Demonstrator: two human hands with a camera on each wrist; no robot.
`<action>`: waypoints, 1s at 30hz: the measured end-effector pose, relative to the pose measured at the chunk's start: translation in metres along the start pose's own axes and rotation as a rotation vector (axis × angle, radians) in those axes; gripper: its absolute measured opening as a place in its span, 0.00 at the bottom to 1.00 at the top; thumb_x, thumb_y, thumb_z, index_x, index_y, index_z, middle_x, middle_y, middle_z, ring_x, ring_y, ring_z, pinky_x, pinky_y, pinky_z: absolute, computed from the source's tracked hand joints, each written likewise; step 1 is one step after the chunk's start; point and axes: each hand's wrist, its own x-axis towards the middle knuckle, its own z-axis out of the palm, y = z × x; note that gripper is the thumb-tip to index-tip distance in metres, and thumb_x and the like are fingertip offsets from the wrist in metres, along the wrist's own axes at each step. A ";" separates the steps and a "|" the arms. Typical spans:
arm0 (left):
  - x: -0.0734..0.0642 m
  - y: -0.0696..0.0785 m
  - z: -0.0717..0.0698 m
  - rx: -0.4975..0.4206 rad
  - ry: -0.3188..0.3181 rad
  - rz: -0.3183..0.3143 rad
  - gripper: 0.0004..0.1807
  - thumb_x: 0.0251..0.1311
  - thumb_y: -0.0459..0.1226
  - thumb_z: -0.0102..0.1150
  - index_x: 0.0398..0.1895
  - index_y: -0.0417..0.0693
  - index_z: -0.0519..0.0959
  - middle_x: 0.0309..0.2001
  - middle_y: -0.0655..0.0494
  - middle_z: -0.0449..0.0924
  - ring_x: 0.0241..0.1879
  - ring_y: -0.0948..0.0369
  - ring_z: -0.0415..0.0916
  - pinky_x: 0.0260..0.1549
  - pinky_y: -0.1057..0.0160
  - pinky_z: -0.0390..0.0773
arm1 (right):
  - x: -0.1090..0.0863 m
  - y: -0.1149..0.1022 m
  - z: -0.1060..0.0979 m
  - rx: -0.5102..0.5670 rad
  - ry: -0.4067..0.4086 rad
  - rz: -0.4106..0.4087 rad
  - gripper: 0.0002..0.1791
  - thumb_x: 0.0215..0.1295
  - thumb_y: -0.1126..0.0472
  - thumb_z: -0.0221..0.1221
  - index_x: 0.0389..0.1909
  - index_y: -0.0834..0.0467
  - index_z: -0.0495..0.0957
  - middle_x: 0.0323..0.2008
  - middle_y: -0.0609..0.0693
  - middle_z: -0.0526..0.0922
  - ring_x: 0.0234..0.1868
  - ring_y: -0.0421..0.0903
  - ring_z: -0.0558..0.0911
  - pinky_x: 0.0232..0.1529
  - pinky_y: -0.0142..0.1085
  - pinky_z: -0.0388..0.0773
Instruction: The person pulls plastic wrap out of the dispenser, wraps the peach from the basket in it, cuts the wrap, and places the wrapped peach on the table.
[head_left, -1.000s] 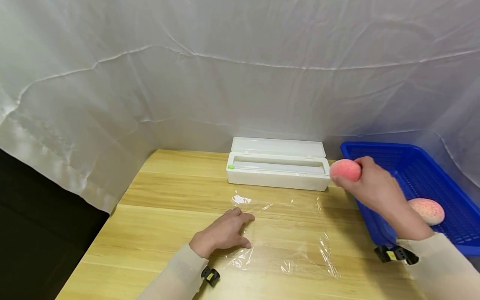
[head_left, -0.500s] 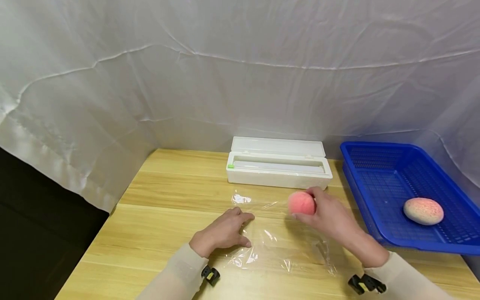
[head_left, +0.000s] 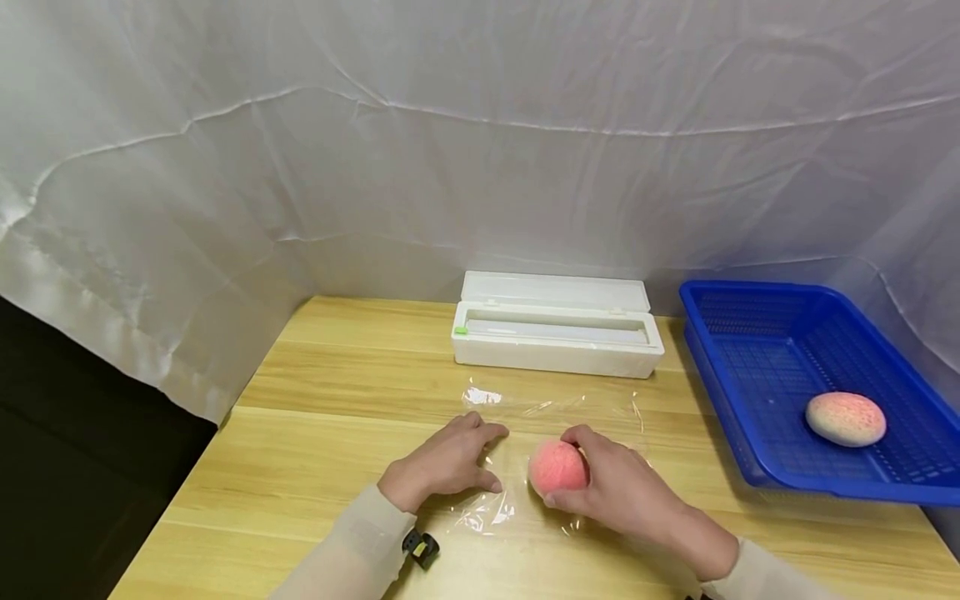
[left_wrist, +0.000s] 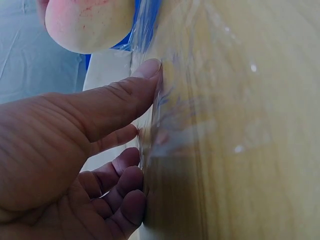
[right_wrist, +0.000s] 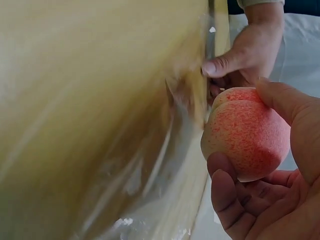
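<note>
My right hand grips a pink peach just over the middle of a clear sheet of plastic wrap spread on the table. In the right wrist view the peach shows a red blush and a crease, with thumb and fingers around it. At the sheet's left edge my left hand rests with its fingertips pressing the film, thumb and fingers spread apart. The left wrist view shows its thumb touching the wrap's edge, with the pale underside of the peach beyond.
Behind the sheet stands a long white wrap dispenser box, lid up, with a roll inside and a green slider at its left end. A blue plastic basket at the right contains another peach. Pale fabric hangs behind the wooden table.
My right hand has carried the peach from beside the basket leftward and nearer, down to the middle of the wrap. The left hand has stayed at the sheet's left edge.
</note>
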 end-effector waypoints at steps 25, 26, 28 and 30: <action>-0.001 0.002 -0.001 -0.003 0.000 -0.010 0.43 0.53 0.49 0.81 0.73 0.51 0.75 0.49 0.57 0.75 0.47 0.63 0.71 0.51 0.62 0.78 | -0.016 0.008 0.023 -0.051 -0.015 -0.113 0.50 0.41 0.29 0.79 0.61 0.51 0.74 0.53 0.46 0.82 0.45 0.42 0.85 0.43 0.43 0.85; -0.001 0.002 -0.001 -0.002 0.000 -0.008 0.43 0.53 0.50 0.81 0.73 0.51 0.75 0.49 0.57 0.75 0.46 0.63 0.71 0.51 0.62 0.78 | -0.017 0.008 0.023 -0.055 -0.015 -0.118 0.51 0.41 0.29 0.79 0.62 0.52 0.74 0.55 0.48 0.82 0.47 0.44 0.85 0.44 0.44 0.85; -0.002 0.002 -0.002 -0.002 -0.001 -0.008 0.44 0.54 0.50 0.80 0.74 0.51 0.74 0.49 0.57 0.75 0.46 0.63 0.71 0.51 0.62 0.78 | -0.017 0.009 0.023 -0.064 -0.014 -0.126 0.53 0.41 0.30 0.80 0.65 0.53 0.73 0.58 0.50 0.82 0.49 0.47 0.86 0.46 0.46 0.86; -0.003 0.003 -0.003 -0.012 -0.007 -0.009 0.44 0.55 0.50 0.80 0.74 0.51 0.74 0.50 0.56 0.76 0.47 0.62 0.72 0.53 0.60 0.78 | -0.018 0.009 0.023 -0.077 -0.018 -0.138 0.54 0.41 0.32 0.81 0.67 0.53 0.72 0.59 0.50 0.81 0.50 0.48 0.86 0.47 0.48 0.86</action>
